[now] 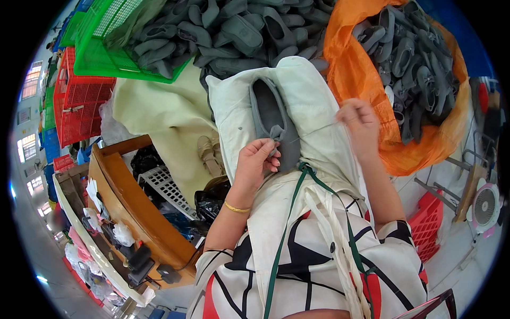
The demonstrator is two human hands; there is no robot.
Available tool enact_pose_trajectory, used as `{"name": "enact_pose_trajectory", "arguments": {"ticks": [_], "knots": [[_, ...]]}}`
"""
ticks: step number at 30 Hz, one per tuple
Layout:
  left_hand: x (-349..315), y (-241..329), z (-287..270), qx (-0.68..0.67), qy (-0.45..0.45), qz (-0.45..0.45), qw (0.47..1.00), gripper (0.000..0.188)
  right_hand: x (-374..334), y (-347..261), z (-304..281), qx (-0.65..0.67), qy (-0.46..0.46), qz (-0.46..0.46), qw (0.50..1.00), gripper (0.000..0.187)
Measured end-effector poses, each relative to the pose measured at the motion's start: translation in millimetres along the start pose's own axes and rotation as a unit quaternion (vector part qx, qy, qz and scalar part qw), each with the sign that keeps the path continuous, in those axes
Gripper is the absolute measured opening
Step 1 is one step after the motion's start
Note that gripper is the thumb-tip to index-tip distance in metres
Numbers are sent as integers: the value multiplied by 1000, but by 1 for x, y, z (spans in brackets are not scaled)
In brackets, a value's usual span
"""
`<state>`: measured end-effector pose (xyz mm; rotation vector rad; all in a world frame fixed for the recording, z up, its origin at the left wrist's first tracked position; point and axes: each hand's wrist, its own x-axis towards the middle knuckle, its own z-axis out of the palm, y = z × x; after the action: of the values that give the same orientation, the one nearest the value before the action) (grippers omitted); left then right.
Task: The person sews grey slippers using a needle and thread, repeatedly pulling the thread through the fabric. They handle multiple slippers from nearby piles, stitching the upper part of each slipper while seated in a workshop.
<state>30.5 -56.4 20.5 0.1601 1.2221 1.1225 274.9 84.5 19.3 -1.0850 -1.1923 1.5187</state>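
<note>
A grey slip-on shoe (290, 148) lies on the white cloth (312, 87) over my lap, its opening facing up. My left hand (256, 162) is closed, pinching the small grey knot or bow (276, 133) on the shoe's upper. To the right, my right hand (359, 123) is raised above the cloth with its fingertips pressed together. A thin dark thread (314, 129) stretches from the shoe's knot to those fingertips. Motion blurs the right hand slightly, so whether it also holds a needle cannot be made out.
A heap of grey shoes (239, 37) lies ahead, beside a green crate (114, 66). An orange sack (366, 74) on the right holds more shoes. At left are a red crate (79, 101) and a wooden desk (143, 207). A white fan (484, 207) stands far right.
</note>
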Motion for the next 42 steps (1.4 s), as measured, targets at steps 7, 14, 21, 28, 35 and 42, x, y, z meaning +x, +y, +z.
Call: {"name": "enact_pose_trajectory", "arguments": {"ticks": [7, 14, 21, 28, 35, 42], "knots": [[5, 1, -5, -53, -13, -33, 998, 24, -36, 2, 63, -137, -249, 108, 953, 12], [5, 0, -4, -83, -14, -32, 996, 23, -37, 6, 71, -197, -269, 59, 941, 15], [5, 1, -5, -96, -19, -37, 995, 22, -36, 7, 72, -218, -274, 72, 934, 16], [6, -2, -6, -106, -16, -34, 994, 22, -36, 5, 73, -215, -273, 78, 935, 17], [5, -1, -3, -93, -10, -35, 995, 23, -36, 4, 74, -216, -270, 69, 936, 18], [2, -8, 1, -63, 31, 9, 998, 19, -31, 6, 71, -201, -286, 130, 928, 13]]}}
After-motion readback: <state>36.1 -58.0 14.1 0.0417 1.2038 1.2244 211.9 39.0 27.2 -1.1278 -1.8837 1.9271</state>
